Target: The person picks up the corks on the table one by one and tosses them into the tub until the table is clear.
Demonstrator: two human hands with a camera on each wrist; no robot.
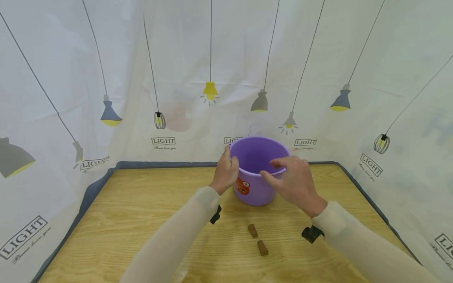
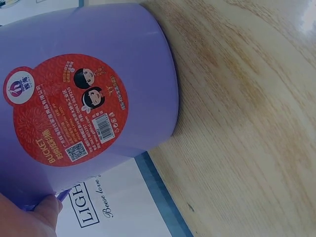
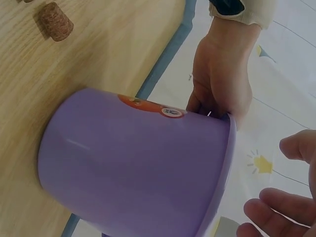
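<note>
A purple plastic bucket (image 1: 257, 192) with a red label (image 2: 74, 113) stands upright on the wooden table. The left hand (image 1: 226, 171) grips the bucket's rim on its left side. Part of that hand (image 2: 29, 217) shows at the lower left of the left wrist view, and the right wrist view catches it at the rim too. Over the near right part of the rim hovers the right hand (image 1: 297, 181), its thumb and fingers spread apart with nothing between them. In the right wrist view, the right hand's fingers (image 3: 281, 212) are clear of the rim.
Two brown corks (image 1: 262, 248) lie on the table (image 1: 148, 208) in front of the bucket, between the forearms. One cork (image 3: 57, 22) also shows in the right wrist view. A white cloth (image 1: 184, 47) printed with hanging lamps encloses the table's back and sides.
</note>
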